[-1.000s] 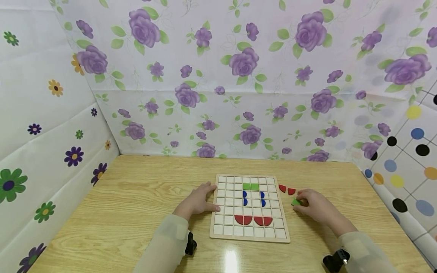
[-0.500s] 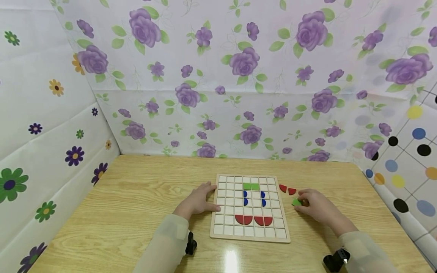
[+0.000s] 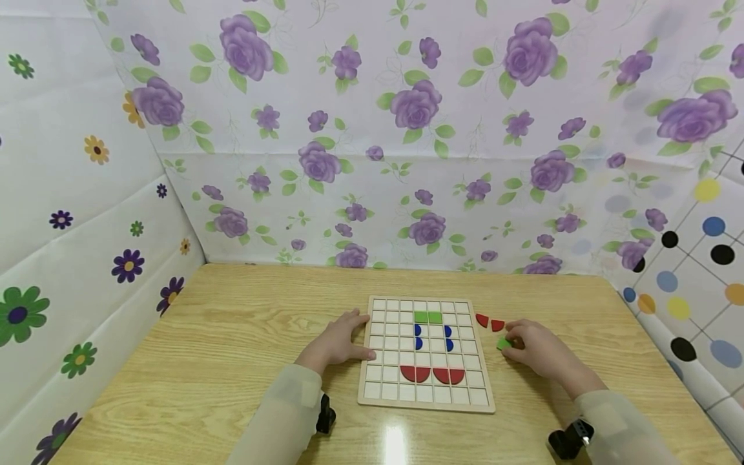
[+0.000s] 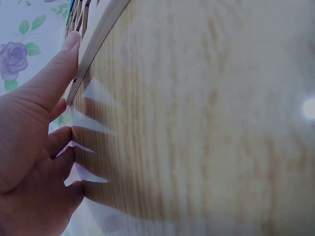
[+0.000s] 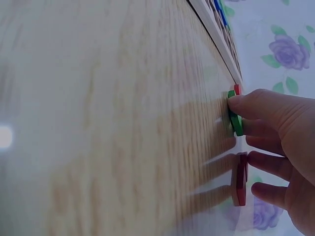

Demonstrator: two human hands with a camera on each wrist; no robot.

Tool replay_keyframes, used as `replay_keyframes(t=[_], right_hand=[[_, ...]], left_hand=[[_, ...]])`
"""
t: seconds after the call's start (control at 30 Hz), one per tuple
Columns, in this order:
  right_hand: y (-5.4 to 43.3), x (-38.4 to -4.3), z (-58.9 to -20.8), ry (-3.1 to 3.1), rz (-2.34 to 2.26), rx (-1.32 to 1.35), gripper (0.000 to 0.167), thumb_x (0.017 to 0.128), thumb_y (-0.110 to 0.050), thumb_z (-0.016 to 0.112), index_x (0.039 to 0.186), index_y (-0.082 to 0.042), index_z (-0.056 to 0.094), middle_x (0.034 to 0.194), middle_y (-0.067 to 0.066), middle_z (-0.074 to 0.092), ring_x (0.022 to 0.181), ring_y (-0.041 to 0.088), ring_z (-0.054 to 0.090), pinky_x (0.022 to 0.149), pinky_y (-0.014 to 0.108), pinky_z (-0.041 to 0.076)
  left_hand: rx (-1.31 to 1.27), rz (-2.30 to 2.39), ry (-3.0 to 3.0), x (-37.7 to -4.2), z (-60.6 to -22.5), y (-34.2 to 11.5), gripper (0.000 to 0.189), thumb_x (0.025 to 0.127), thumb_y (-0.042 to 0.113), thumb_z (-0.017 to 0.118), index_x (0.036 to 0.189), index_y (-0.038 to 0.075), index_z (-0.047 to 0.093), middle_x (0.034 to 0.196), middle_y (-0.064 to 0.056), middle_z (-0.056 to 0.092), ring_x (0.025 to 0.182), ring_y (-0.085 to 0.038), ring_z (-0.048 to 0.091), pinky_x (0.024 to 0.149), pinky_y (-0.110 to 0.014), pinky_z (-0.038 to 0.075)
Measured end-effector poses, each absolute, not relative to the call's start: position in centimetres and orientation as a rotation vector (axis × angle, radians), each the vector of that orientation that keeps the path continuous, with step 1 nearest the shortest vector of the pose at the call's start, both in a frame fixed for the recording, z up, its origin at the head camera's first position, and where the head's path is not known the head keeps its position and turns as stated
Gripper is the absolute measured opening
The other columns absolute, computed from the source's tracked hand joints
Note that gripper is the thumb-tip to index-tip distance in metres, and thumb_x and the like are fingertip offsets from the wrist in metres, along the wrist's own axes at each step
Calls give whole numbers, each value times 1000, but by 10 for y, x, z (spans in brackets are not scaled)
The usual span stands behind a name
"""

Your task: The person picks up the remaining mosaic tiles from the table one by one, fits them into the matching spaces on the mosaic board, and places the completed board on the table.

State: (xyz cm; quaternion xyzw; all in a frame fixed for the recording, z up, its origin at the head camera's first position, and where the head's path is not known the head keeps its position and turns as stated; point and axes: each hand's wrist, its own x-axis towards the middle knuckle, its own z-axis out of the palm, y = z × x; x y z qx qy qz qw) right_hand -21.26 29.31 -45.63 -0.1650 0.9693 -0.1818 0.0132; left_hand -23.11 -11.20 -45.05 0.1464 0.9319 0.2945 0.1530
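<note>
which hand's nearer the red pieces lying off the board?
Right: the right hand is close beside the red pieces; the left hand is across the board, at its left edge.

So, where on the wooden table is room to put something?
Widest: the wooden table between the left hand and the flowered white left wall; then the strip between the pale wooden grid board and the purple-rose cloth. Crowded: right of the board, where the right hand pinches a flat green piece near red quarter-circle pieces.
</note>
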Motion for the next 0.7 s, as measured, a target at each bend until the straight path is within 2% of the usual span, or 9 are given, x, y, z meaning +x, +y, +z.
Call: replay_keyframes(t=[0.7], right_hand=[[286,-214,-449,3000,-603,-474,26,86,-21,69,104,-3,70,124,24,58,114,43,54,93,54,48]], left_hand=[[410,847,2665,-230,-450,-113,83,79,39,75,147,14,35,159,-10,17,147,-33,10,118,-56,7]])
